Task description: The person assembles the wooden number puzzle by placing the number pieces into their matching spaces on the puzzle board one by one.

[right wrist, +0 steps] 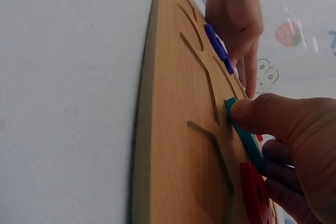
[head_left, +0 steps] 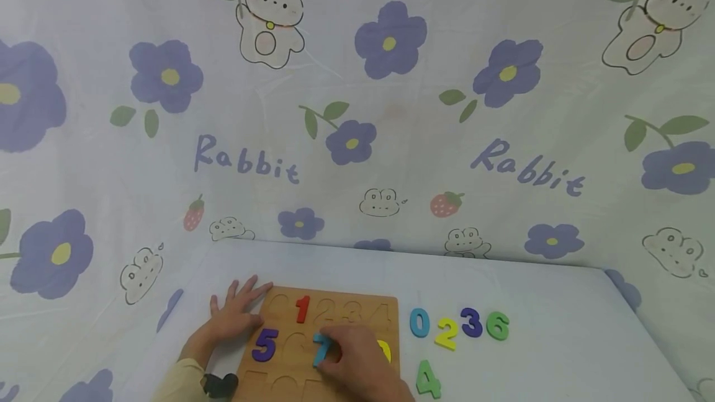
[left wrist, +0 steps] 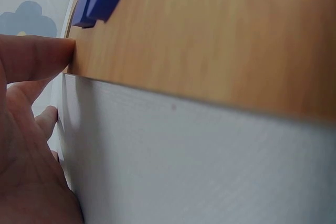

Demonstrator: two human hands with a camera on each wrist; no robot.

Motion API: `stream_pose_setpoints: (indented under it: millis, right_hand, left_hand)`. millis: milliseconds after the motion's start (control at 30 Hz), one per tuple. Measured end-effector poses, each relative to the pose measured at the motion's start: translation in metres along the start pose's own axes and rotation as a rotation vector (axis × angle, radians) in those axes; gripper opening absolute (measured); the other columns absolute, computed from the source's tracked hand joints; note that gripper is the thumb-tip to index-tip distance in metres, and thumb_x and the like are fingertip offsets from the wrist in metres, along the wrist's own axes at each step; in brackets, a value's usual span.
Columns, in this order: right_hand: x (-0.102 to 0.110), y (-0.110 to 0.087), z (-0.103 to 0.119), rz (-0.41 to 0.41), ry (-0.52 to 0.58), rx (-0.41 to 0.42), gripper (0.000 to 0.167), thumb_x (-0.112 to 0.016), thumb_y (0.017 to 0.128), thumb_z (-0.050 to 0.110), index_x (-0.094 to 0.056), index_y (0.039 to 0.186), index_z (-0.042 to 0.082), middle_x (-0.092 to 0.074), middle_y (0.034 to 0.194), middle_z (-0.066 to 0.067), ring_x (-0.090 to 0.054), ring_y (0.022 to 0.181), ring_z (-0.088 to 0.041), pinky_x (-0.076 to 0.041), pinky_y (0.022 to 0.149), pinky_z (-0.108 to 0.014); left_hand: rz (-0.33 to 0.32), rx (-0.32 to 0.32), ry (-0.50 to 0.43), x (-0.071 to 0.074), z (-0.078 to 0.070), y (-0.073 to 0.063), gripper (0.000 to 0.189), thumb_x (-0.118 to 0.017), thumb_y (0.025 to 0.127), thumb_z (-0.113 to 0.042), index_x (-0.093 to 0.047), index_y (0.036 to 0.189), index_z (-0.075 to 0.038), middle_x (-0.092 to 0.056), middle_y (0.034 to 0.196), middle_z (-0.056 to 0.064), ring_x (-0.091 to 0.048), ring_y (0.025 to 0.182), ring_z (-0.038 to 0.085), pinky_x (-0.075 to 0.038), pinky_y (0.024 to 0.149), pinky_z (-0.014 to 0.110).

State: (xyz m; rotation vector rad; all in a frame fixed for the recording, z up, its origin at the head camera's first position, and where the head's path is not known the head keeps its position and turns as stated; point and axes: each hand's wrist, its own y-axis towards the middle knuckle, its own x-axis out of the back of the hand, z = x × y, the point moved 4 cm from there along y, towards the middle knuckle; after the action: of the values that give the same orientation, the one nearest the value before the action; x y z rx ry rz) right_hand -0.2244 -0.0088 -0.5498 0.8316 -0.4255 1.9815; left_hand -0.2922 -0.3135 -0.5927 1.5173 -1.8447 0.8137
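Note:
My right hand (head_left: pixel 360 361) pinches a blue number 7 (head_left: pixel 321 351) between thumb and fingers, at the middle row of a wooden number board (head_left: pixel 357 303). Whether the 7 is fully down in its recess cannot be told. Along the board's left edge rests my left hand (head_left: pixel 230 318), fingers spread, its thumb (left wrist: pixel 42 56) touching the edge. A purple 5 (head_left: pixel 265 345) lies on the board near that thumb, and a red 1 (head_left: pixel 302 309) in the top row. My right hand partly covers a yellow piece (head_left: pixel 384 349); beside it the right wrist view shows a red piece (right wrist: pixel 253 192).
Right of the board on the white table (head_left: pixel 558 340) lie a blue 0 (head_left: pixel 419 322), yellow 2 (head_left: pixel 446 334), purple 3 (head_left: pixel 472 322), green 6 (head_left: pixel 498 326) and green 4 (head_left: pixel 427 379). A rabbit-patterned cloth (head_left: pixel 391 104) hangs behind the table.

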Motion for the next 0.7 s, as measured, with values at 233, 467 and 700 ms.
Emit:
stream_pose_setpoints:
  millis: [233,467,700]
  right_hand:
    - [0.002,-0.003,0.003,-0.009,-0.056,-0.021,0.044,-0.09,0.091,0.028,-0.078,0.133,0.021,-0.078,0.12,0.014,-0.064,0.097,-0.004,-0.063,0.099,-0.037]
    - [0.027,-0.022,-0.002,-0.041,0.028,-0.11,0.056,-0.086,0.094,0.035,-0.071,0.148,0.024,-0.074,0.144,0.009,-0.068,0.126,-0.019,-0.059,0.111,-0.053]
    - [0.073,-0.049,-0.007,-0.062,0.017,-0.07,0.058,-0.087,0.094,0.044,-0.071,0.147,0.027,-0.074,0.146,0.004,-0.069,0.137,-0.03,-0.058,0.11,-0.059]
  left_hand:
    - [0.011,-0.005,-0.015,-0.002,0.0,-0.001,0.079,-0.071,0.089,-0.022,-0.05,0.165,-0.024,-0.017,0.181,0.026,0.009,0.163,0.063,0.026,0.115,0.086]
    - [0.032,0.031,-0.005,0.003,-0.01,-0.008,0.079,-0.07,0.09,-0.017,-0.049,0.166,-0.02,-0.016,0.182,0.026,0.01,0.164,0.063,0.026,0.116,0.086]
    - [0.024,0.008,-0.007,0.004,-0.009,-0.008,0.08,-0.07,0.089,-0.021,-0.049,0.166,-0.023,-0.017,0.181,0.027,0.01,0.163,0.063,0.025,0.116,0.086]
